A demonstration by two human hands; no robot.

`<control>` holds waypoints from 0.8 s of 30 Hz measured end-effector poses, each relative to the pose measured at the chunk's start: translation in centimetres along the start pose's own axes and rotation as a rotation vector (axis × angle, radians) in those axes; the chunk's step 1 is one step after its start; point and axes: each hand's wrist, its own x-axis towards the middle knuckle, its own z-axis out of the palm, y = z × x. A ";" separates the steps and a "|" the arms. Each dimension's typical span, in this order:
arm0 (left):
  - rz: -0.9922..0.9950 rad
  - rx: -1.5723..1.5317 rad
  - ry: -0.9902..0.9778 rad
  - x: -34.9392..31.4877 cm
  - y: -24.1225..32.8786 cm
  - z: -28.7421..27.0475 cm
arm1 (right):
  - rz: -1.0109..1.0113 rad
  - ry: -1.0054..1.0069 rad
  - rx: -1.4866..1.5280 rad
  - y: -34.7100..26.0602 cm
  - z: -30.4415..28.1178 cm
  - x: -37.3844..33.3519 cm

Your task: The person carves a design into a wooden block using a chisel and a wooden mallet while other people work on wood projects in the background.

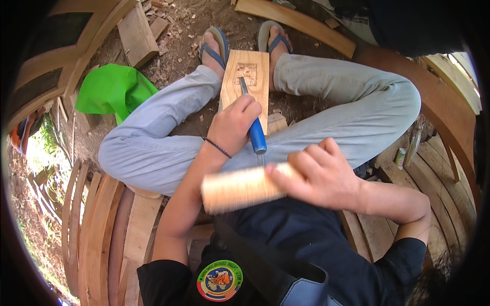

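The wooden board (pixel 259 104) lay in the upper centre of the frame, between 2 sandalled feet (pixel 210 41). It was pale tan with wavy grain, and 1 rough, chipped rectangular patch (pixel 247 75) was cut into its upper part. The left hand (pixel 232 122), at the frame's centre, had its fingers wrapped around a blue-handled chisel (pixel 257 134), whose grey blade slanted up to the patch. The right hand (pixel 326 176), right of centre, gripped a pale wooden block (pixel 235 191) in its fingers; the block was motion-blurred. A bright green cloth (pixel 112 92) lay at upper left.
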 end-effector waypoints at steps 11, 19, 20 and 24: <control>-0.087 -0.016 -0.064 -0.3 0.1 0.6 | 0.164 -0.112 0.024 1.6 2.5 -0.1; -0.433 -0.391 0.492 0.4 -5.4 -0.6 | -0.070 0.087 0.063 -0.4 1.5 2.1; -0.657 -0.777 0.624 0.7 -6.5 -1.2 | -0.041 0.095 0.054 -0.2 2.2 2.3; -0.776 -1.179 0.732 -0.1 -8.3 -3.3 | 0.038 0.134 0.130 0.4 2.9 2.1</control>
